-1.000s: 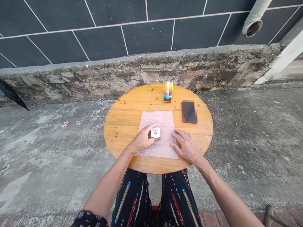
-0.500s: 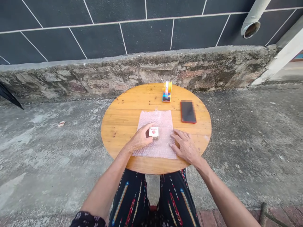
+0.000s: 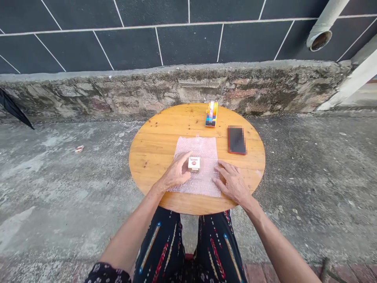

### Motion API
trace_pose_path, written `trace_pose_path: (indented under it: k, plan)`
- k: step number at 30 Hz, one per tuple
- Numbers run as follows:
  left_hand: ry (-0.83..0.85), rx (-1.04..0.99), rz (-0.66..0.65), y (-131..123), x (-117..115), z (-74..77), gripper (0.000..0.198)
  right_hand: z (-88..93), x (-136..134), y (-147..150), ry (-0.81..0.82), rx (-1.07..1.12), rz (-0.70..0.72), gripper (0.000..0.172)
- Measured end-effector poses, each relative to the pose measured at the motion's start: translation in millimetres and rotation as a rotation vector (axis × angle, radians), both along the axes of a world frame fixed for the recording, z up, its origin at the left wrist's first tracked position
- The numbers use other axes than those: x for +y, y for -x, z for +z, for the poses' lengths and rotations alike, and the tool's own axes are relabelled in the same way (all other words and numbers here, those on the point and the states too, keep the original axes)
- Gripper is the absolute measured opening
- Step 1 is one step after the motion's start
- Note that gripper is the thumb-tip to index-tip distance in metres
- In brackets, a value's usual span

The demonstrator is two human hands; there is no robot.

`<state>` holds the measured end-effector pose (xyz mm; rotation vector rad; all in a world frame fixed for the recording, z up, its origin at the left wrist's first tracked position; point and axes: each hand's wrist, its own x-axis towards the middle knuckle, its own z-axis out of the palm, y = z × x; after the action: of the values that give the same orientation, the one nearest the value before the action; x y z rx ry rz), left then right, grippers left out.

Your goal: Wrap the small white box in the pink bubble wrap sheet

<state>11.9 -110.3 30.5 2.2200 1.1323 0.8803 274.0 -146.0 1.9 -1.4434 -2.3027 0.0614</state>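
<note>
The bubble wrap (image 3: 206,147) lies spread flat on the round wooden desk (image 3: 151,153), and the small white box (image 3: 194,164) sits on it, a little below the middle of the sheet, with its printed face up. That much looks done; what is left undone, as things lie, is any folding, for no edge of the sheet is turned over the box and no tape shows on it. The tape dispenser (image 3: 211,114) stands at the far side of the desk, out of either hand's grasp, near a dark flat device (image 3: 236,140) with a red edge. The person's left hand (image 3: 176,173) curves around the box's left side, thumb and fingers spread wide with a gap between, gripping nothing; whether the thumb tip brushes the box cannot be told. The right hand (image 3: 231,182) rests palm down, fingers loosely parted, fingertips on the sheet's right edge, holding nothing.
</note>
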Motion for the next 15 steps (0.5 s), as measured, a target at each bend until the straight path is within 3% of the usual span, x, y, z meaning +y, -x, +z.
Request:
trace_pose_path:
  k: [4,8,11,15]
  plan:
    - [-0.109,0.054,0.099,12.8,-37.6,-4.5,0.06,-2.6,0.5,-2.2,-0.027,0.06,-0.004,0.034]
    - [-0.167,0.12,0.118,14.4,-70.0,-21.8,0.039,-5.8,-2.8,-4.3,-0.118,0.141,-0.013,0.026]
    - [-0.211,0.132,0.17,9.9,-78.6,-33.4,0.033,-4.2,-17.4,1.6,-0.163,0.188,0.01,0.021]
    - [-0.234,0.137,0.196,7.3,-78.6,-38.5,0.031,3.8,-46.5,20.9,-0.097,0.145,0.166,0.019]
